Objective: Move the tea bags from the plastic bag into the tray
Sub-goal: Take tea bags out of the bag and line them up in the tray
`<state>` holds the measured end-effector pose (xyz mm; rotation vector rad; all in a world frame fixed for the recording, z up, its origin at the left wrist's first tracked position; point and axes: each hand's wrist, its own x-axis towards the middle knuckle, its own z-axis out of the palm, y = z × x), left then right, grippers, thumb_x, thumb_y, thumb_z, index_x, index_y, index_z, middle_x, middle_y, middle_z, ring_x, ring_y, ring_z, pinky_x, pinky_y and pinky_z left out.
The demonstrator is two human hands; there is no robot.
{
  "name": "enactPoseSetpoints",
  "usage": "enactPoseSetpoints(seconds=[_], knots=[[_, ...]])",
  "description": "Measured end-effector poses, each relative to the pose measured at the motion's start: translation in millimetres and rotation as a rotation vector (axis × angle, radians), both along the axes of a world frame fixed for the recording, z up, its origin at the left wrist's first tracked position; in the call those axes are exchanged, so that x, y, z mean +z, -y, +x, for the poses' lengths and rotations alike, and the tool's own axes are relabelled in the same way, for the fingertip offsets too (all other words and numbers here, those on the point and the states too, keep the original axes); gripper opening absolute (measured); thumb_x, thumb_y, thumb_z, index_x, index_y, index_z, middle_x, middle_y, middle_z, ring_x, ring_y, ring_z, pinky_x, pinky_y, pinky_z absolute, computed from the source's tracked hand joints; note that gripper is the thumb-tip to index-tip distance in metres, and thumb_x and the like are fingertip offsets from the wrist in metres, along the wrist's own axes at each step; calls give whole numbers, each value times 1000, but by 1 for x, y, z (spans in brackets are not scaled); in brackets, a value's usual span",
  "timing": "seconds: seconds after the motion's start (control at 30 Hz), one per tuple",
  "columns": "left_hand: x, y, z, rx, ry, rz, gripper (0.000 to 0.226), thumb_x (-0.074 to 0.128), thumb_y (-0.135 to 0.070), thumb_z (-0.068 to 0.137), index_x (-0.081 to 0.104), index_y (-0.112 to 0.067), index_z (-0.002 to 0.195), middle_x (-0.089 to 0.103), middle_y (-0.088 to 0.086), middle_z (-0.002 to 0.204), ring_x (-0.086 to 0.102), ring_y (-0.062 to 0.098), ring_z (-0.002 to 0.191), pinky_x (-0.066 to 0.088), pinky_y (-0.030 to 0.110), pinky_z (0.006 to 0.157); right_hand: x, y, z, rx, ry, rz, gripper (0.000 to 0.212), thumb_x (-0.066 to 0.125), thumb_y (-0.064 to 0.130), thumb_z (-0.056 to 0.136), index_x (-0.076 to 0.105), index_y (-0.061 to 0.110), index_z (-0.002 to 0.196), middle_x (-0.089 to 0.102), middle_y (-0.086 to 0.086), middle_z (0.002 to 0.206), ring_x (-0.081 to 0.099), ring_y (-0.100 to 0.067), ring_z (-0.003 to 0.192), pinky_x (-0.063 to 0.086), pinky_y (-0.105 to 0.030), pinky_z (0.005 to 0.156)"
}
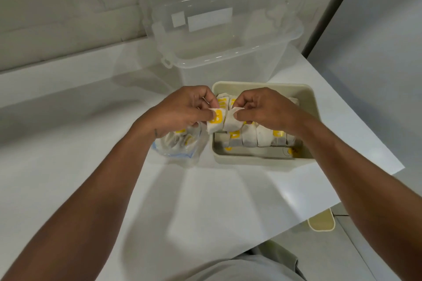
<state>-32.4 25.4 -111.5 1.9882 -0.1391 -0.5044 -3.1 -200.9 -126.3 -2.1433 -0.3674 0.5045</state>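
Two white paper tea bags are held up side by side, touching, over the left rim of the tray. The left one (pixel 214 122) carries a yellow tag on its face, and the right one (pixel 232 121) shows plain white paper. The left hand (pixel 182 109) pinches the tagged bag at its top corner between thumb and curled fingers. The right hand (pixel 267 109) pinches the plain bag the same way at its top corner.

Just beneath and to the right sits the cream rectangular plastic tray (pixel 262 159) with rounded corners. More tea bags stand packed in rows (pixel 262 137) inside it, several showing yellow tags. A strip of the tray floor along the near wall is bare but for a loose yellow tag or two.

Just beside the tray on its left, below the left hand, lies the crumpled clear plastic bag (pixel 180 147) with a blue line along its edge. A few tea bags with yellow tags show through it.

Both rest on the white table (pixel 91 125). Behind the tray stands a large clear plastic storage box (pixel 228 52), its lid tilted up at the back. Past the table's right edge a cream rounded object (pixel 320 223) is partly hidden lower down. Grey clothing (pixel 251 267) shows at the bottom of the view.
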Motion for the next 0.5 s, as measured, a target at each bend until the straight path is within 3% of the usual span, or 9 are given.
enactPoseSetpoints(seconds=[0.07,0.2,0.37,0.5], knots=[[-3,10,2,-72,15,48,14,74,-12,86,67,-21,93,68,-2,75,56,10,66,45,32,63,-3,6,0,-4,-12,-58,7,74,19,79,70,22,84,68,6,68,61,-7,63,49,-29,66],[-8,30,6,-200,188,428,14,73,-22,83,73,-33,92,70,-19,75,64,1,78,53,30,79,-11,16,0,29,-51,-176,10,73,18,80,68,21,89,65,9,65,58,-1,55,39,-14,52],[-12,47,9,-310,342,799,18,64,-30,82,72,-38,96,70,-19,89,59,12,98,48,34,83,-26,18,-1,57,-42,-234,11,73,22,81,69,24,91,65,11,68,59,-2,62,47,-27,66],[-16,50,14,-313,406,879,22,62,-31,83,72,-42,100,68,-14,99,51,19,106,38,37,85,-31,15,0,79,-48,-257,10,72,25,84,68,26,93,64,10,71,60,-8,70,48,-32,72]])
